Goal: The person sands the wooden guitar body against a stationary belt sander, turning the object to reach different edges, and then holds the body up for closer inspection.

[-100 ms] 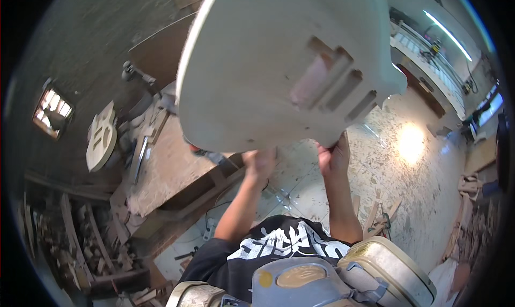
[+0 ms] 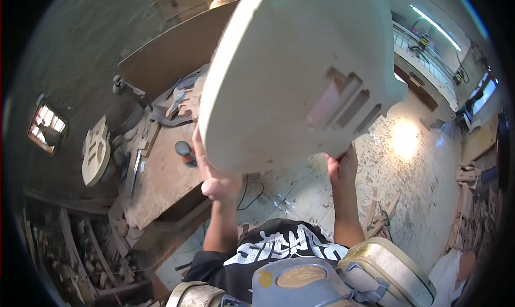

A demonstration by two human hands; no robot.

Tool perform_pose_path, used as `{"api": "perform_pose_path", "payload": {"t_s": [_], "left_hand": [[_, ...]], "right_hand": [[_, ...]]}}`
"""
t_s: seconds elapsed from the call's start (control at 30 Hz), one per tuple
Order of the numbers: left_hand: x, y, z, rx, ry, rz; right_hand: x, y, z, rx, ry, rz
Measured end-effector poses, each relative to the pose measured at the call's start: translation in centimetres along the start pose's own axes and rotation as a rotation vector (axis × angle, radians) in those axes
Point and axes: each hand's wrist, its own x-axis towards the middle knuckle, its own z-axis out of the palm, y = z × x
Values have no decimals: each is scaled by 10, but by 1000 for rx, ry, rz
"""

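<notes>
A pale unpainted electric guitar body (image 2: 268, 92) is held up in front of me, tilted, its routed slots and a larger pinkish cavity facing me. My right hand (image 2: 341, 166) grips its lower right edge, with the fingertips partly hidden behind the wood. My left hand (image 2: 217, 181), slightly blurred, lies against the lower left rim; its fingers stretch up along the edge and the thumb points away from the wood. Close by that hand, a black and red power tool (image 2: 186, 153) rests on the wooden workbench (image 2: 161, 191).
Another guitar body (image 2: 96, 156) hangs at the left wall. Wood offcuts (image 2: 86, 248) fill a rack at lower left. Clamped wood strips (image 2: 378, 218) lie on the dusty tiled floor (image 2: 407, 183). A respirator (image 2: 300, 280) shows at the bottom edge.
My left hand has shifted left from the bottom edge to the lower left rim, its fingers now stretched. The guitar body has moved slightly right. My right hand keeps its grip.
</notes>
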Motion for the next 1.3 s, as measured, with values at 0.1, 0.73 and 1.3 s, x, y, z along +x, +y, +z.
{"api": "perform_pose_path", "payload": {"t_s": [0.1,0.73,1.3], "left_hand": [[17,19,2,303,-178,-157],[89,-98,-37,48,14,-346],[314,-192,-165,554,-469,-487]], "right_hand": [[-7,-12,-13,-40,157,-28],[50,89,118,26,30,-26],[107,121,150,-731,-142,-464]]}}
